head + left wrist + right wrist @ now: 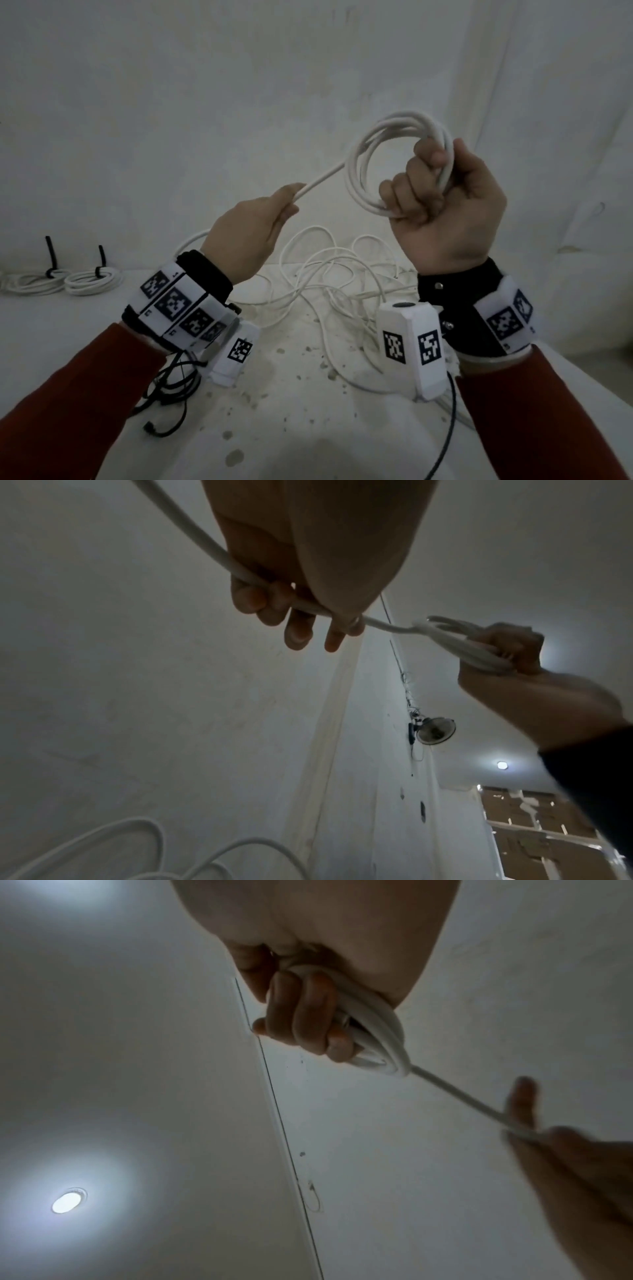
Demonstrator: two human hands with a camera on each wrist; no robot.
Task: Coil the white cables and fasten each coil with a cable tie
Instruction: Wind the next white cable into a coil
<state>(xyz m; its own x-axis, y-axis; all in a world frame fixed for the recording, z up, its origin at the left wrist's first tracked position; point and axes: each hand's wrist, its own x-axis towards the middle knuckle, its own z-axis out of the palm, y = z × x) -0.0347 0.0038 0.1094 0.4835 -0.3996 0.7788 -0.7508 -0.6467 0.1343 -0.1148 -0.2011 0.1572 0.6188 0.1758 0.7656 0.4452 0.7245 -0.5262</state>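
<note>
My right hand (442,192) is raised above the table and grips a coil of white cable (363,164) with several loops; its fingers (308,1010) curl round the bundle (380,1031). A straight run of the same cable (322,180) leads down-left from the coil into my left hand (274,212), which holds it between thumb and fingers (294,615). In the left wrist view the cable (192,534) passes under the palm toward the right hand (507,653). Loose white cable (325,270) lies tangled on the table below both hands.
Two finished white coils (92,279) (34,282) with black cable ties (51,253) lie at the table's far left. Black leads (171,387) trail from my left wrist over the stained white table (291,394). A white wall stands close behind.
</note>
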